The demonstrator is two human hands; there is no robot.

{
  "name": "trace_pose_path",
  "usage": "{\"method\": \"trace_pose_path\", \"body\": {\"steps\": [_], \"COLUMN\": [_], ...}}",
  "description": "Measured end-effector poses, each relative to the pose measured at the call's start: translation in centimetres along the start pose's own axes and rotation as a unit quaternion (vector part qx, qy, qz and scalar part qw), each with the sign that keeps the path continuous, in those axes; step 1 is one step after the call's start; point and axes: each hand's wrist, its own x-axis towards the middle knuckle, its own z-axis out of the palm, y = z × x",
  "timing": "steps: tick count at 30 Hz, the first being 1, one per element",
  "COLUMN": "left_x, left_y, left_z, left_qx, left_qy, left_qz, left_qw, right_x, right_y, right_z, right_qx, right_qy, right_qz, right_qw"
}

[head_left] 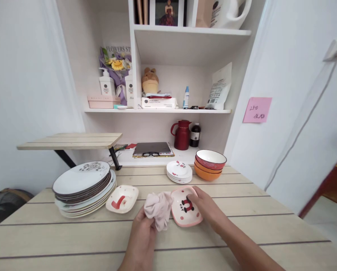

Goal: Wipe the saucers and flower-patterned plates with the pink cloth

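Note:
My left hand (144, 228) is closed on a crumpled pale pink cloth (158, 209). Right beside the cloth, my right hand (204, 204) grips the right rim of a small square dish (185, 218) with a pink edge, pink dots and a red-and-black cat drawing. The cloth comes up to the dish's left edge; whether they touch is hard to tell. To the left, a second square dish (129, 194) with a red picture lies on the wooden table (106, 241).
A tall stack of large plates (85, 180) stands at the left, near a raised wooden stand (72, 140). Behind my hands are small floral plates (179, 170) and stacked bowls (209, 169). Farther back are a laptop (151, 148), a red jug (182, 134) and a dark bottle (195, 135).

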Motion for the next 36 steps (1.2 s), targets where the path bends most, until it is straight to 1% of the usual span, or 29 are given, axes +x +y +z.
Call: {"method": "trace_pose_path", "body": {"steps": [2,3,6,8,11,13,15,17,20,22,23,27,31,36], "left_x": [0.4,0.5,0.7,0.7,0.4,0.3,0.3,0.3,0.3,0.4,0.5,0.9,1.5,2.0], "left_y": [-0.2,-0.3,-0.4,-0.3,-0.2,-0.2,-0.1,-0.1,-0.3,-0.4,-0.6,-1.2,-1.7,-2.1], "left_z": [-0.4,-0.5,-0.6,-0.5,-0.3,-0.2,-0.2,-0.2,-0.3,-0.3,-0.4,-0.5,-0.9,-1.2], "left_qx": [0.002,0.003,0.018,0.033,0.046,0.046,0.044,0.047,0.053,0.058,0.061,0.066,0.073,0.079], "left_qy": [0.017,0.024,0.026,0.024,0.02,0.019,0.018,0.015,0.007,0.001,0.001,0.02,0.037,0.03], "left_qz": [-0.005,-0.007,-0.012,-0.012,-0.009,-0.013,-0.019,-0.019,-0.015,-0.018,-0.019,-0.013,-0.01,-0.005], "left_qw": [1.0,1.0,0.999,0.999,0.999,0.999,0.999,0.999,0.998,0.998,0.998,0.997,0.997,0.996], "right_x": [0.5,0.7,0.9,0.8,0.5,0.4,0.3,0.1,-0.3,-0.7,-0.8,-1.0,-0.5,0.0], "right_y": [0.4,0.5,0.9,0.9,0.7,0.3,-0.2,-0.5,-0.7,-0.7,-0.7,-0.8,-0.3,0.2], "right_z": [-0.7,-1.1,-1.8,-1.9,-2.1,-2.5,-3.1,-3.9,-4.5,-4.2,-3.9,-1.8,-0.2,0.4], "right_qx": [-0.082,-0.124,-0.219,-0.239,-0.228,-0.2,-0.182,-0.195,-0.217,-0.186,-0.163,-0.1,-0.092,-0.114], "right_qy": [0.004,0.007,0.028,0.037,0.022,0.004,-0.004,-0.018,-0.09,-0.133,-0.141,-0.12,-0.119,-0.112], "right_qz": [-0.037,-0.04,-0.007,0.005,-0.009,-0.013,0.004,0.032,0.054,0.06,0.063,0.072,0.099,0.116], "right_qw": [0.996,0.991,0.975,0.97,0.973,0.98,0.983,0.98,0.971,0.972,0.974,0.985,0.984,0.98]}}
